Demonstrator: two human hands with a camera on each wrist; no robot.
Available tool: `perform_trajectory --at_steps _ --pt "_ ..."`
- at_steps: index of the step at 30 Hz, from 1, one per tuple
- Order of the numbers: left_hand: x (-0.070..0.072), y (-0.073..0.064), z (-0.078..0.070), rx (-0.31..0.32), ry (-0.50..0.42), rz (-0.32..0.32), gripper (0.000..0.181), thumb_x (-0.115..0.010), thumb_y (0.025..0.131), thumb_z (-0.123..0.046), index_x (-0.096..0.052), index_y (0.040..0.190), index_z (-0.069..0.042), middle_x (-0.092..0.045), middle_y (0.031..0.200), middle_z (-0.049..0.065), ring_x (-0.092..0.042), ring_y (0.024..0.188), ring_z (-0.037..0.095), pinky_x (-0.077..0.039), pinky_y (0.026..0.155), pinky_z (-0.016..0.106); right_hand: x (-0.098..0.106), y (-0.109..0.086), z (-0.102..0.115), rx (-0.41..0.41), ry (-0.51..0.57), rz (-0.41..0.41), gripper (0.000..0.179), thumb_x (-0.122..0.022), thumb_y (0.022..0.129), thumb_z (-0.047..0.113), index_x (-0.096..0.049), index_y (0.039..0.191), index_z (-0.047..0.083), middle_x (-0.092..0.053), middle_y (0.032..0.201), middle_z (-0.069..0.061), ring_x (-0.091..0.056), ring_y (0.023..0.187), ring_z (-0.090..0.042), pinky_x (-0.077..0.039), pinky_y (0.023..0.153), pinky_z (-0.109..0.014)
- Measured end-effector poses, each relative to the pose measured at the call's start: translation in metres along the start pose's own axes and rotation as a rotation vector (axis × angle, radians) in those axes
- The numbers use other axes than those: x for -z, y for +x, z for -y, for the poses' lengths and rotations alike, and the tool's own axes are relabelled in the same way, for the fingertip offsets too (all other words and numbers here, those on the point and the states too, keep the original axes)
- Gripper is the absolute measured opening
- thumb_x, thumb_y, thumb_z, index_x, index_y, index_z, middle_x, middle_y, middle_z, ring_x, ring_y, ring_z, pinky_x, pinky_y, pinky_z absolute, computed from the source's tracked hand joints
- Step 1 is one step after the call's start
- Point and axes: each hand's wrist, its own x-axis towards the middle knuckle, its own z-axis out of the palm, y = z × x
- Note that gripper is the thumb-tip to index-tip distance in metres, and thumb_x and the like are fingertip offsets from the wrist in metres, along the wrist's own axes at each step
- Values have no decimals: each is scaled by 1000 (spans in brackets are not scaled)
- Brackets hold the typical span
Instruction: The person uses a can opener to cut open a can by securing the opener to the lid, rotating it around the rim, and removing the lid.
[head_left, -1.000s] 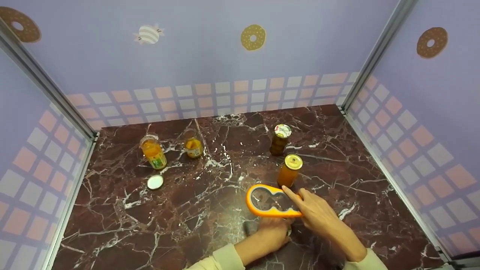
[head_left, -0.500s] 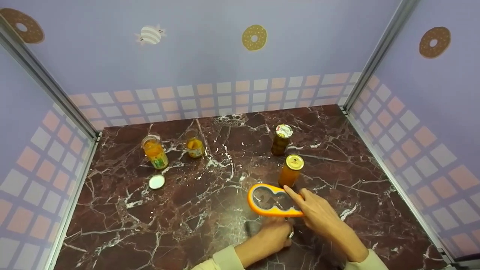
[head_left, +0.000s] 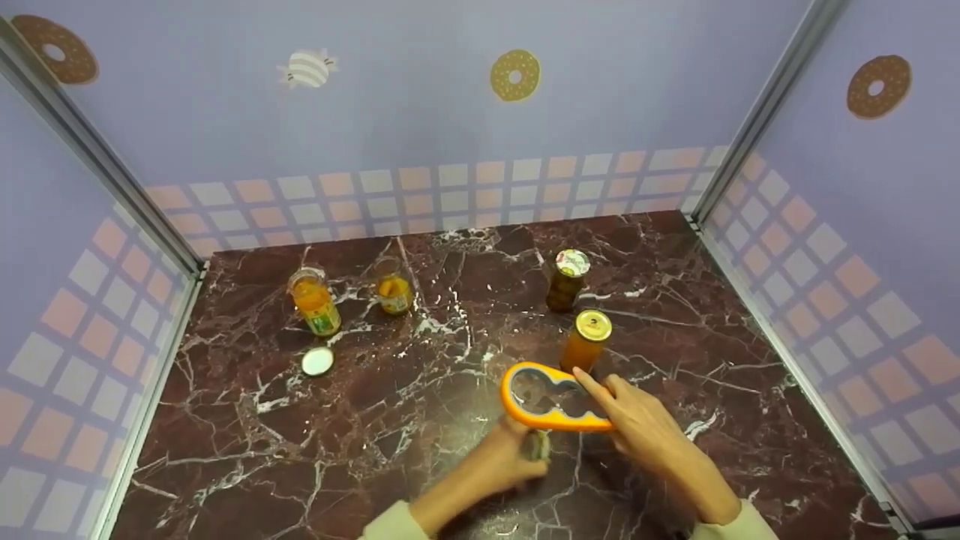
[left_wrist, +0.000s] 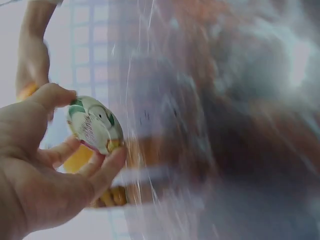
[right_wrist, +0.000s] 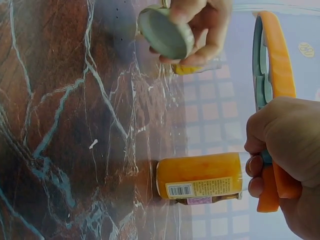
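My left hand [head_left: 499, 457] pinches a round metal jar lid [left_wrist: 95, 125] by its rim, between thumb and fingers. The lid is tilted on edge, with its printed top toward the left wrist camera and its pale inner side [right_wrist: 165, 32] toward the right wrist camera. My right hand [head_left: 645, 424] grips the handle end of an orange jar opener [head_left: 566, 422] with grey-lined round holes, held above the table. Just beyond the opener stands a closed jar of orange contents [head_left: 581, 351] with a gold lid; the opener and right hand hide its base.
Behind that jar stands a dark jar [head_left: 566, 289] with a patterned lid. At the left are two lidless jars, a taller one [head_left: 315, 304] and a shorter one [head_left: 394, 294]. A white-sided lid [head_left: 317, 361] lies before them. Panels enclose the marbled table [head_left: 390, 465].
My left hand has moved a little left and turned over, bringing the lid on edge into sight. The right hand and opener keep nearly the same place. The head view has shifted slightly.
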Motion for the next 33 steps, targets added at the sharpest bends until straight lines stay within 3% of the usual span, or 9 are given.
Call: perform_trajectory --at_steps 3,9,11,15,19,23,25,29,33 --pt "20 -3 11 90 -270 -16 53 -80 83 -6 -59 131 -13 -62 108 3 -63 85 15 -59 72 27 1 1 0 7 -3 0 107 -83 65 -12 -42 159 17 -40 86 0 -34 66 -13 -36 56 -28" --pt "68 -6 42 179 -573 -130 51 -68 92 -4 -51 139 2 -62 127 22 -66 102 28 -60 86 46 1 1 2 -5 -12 22 107 -86 67 -10 -40 160 19 -40 86 0 -33 66 -13 -35 56 -27" --pt "86 -6 54 198 -723 -161 53 -63 96 -3 -45 145 7 -58 130 26 -66 103 31 -58 91 54 1 1 2 -8 -9 28 107 -86 68 -9 -39 160 20 -41 86 0 -34 66 -13 -35 57 -28" --pt "121 -3 78 208 -1049 -227 42 -53 103 -5 -45 140 14 -61 122 21 -64 105 28 -48 106 58 1 1 3 -8 -2 43 107 -85 71 -7 -37 162 21 -40 86 0 -34 66 -12 -35 58 -28" --pt "146 1 95 231 -1269 -333 26 -49 105 -2 -61 125 10 -65 113 14 -62 107 27 -45 110 54 0 2 4 -8 -1 51 105 -84 73 -7 -37 162 21 -40 86 1 -33 66 -12 -34 58 -28" --pt "160 10 106 270 -1342 -456 23 -46 104 0 -68 111 5 -67 109 13 -63 103 26 -51 103 45 -1 2 5 -17 1 57 104 -84 74 -7 -37 162 22 -39 86 1 -33 65 -12 -34 58 -28" --pt "163 15 110 292 -1350 -487 23 -45 104 1 -67 106 6 -67 107 13 -63 101 25 -50 103 44 -1 1 5 -20 2 59 104 -84 74 -7 -37 162 22 -39 86 1 -34 65 -13 -35 58 -29" --pt "168 25 121 357 -1369 -504 21 -41 103 5 -62 106 9 -65 105 14 -64 99 24 -44 112 46 -3 2 6 -22 -4 61 104 -84 74 -7 -36 162 23 -40 86 1 -35 66 -13 -36 58 -29" --pt "171 32 132 410 -1380 -520 23 -39 102 7 -55 117 15 -59 114 18 -63 105 27 -38 117 47 -3 3 6 -22 -5 65 105 -84 72 -7 -37 162 23 -40 86 0 -36 66 -13 -38 58 -30"
